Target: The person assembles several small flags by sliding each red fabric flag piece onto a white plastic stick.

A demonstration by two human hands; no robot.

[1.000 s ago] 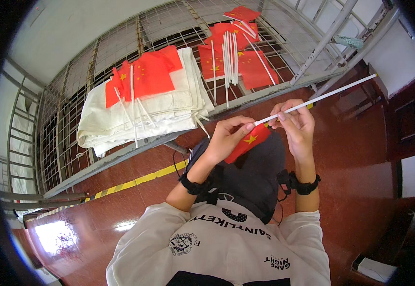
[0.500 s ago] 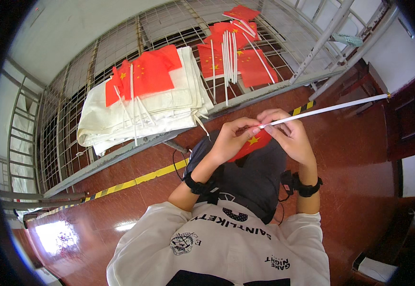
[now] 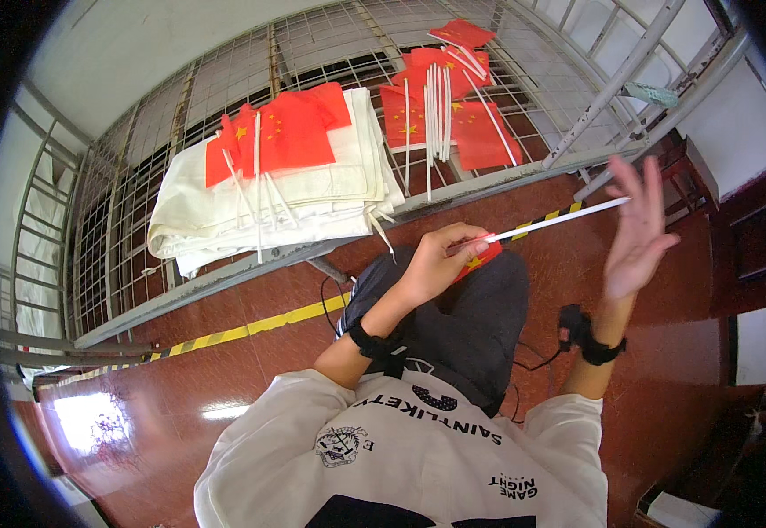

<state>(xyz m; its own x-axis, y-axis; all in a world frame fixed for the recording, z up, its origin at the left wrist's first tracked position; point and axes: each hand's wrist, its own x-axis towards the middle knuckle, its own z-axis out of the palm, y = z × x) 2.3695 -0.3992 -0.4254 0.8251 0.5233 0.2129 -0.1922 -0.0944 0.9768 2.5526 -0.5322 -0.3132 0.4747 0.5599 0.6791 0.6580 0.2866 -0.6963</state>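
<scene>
Over my lap, my left hand is closed, its thumb and fingers pinching a small red hand flag with yellow stars at the point where its cloth meets the stick. Most of the cloth hangs beneath the hand, partly hidden by it. The flag's white stick slants up to the right. At the far end of that stick is my right hand, its fingers stretched out and slightly blurred. Nothing shows in its grasp; whether it touches the tip I cannot tell.
Ahead stands a metal bed frame with a wire mesh base. Folded cream cloth lies on it, with several red flags on top. More flags with white sticks lie to the right, near a slanting metal post. Yellow-black tape crosses the floor.
My right hand has left the base of the stick and swung out to the right, opening its fingers near the tip. The left hand keeps its pinch on the flag.
</scene>
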